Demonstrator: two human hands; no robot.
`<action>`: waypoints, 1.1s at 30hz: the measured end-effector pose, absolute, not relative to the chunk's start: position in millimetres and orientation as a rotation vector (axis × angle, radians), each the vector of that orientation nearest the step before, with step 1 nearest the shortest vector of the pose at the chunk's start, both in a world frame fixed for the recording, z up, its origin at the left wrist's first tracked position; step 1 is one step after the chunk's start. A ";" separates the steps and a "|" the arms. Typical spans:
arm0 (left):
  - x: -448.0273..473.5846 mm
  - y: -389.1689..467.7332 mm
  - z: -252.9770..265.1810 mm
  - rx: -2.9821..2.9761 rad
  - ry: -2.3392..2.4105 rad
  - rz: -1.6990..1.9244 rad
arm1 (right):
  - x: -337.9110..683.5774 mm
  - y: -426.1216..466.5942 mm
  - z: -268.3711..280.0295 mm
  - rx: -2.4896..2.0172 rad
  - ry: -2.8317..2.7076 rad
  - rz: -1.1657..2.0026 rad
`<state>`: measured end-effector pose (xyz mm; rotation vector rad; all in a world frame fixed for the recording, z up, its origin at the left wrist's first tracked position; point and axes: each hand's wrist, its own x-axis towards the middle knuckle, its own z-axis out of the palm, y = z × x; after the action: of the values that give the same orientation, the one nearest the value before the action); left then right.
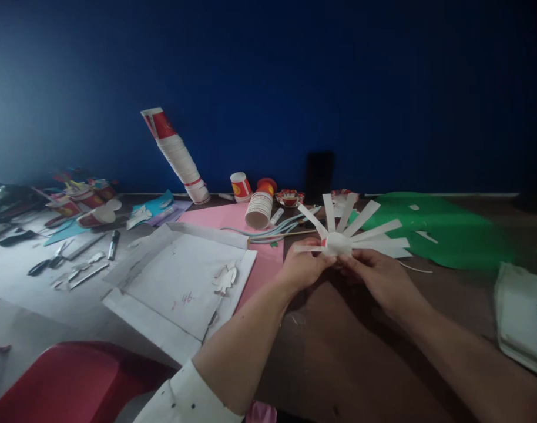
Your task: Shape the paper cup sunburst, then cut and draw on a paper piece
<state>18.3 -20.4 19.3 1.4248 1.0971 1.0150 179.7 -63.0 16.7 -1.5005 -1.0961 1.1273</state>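
Between my two hands is a paper cup cut into strips (338,244), its round white base facing me and the long white strips fanned outward. My left hand (304,262) grips it at the left and lower edge, fingers partly hidden behind it. On the other side my right hand (374,273) pinches the lower right of the base, thumb in front. Several strips spread up and to the right. Some red print shows at the left edge of the base. Both hands are raised above the dark brown table (334,352).
A white cardboard box lid (163,288) with a paper cutout (225,277) lies left. Behind stand a leaning stack of paper cups (180,161) and a smaller cup stack (258,211). Scissors (48,263), a green sheet (445,235), a notebook (524,317) and a red chair (79,382) surround the workspace.
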 end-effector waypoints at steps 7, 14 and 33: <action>17.2 -18.4 17.2 1.471 1.095 0.973 | 180.7 -59.3 12.2 -1.482 -1.033 1.117; 13.3 -13.2 10.8 1.446 1.011 1.044 | 184.4 -58.0 7.7 -1.421 -0.924 1.141; 15.2 -17.8 1.4 1.189 0.930 1.015 | 178.2 -64.5 23.7 -1.552 -1.057 1.016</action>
<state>15.2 -17.8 1.4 1.1893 0.9302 1.0153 178.2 -64.5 23.7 -1.5517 -1.0570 1.0161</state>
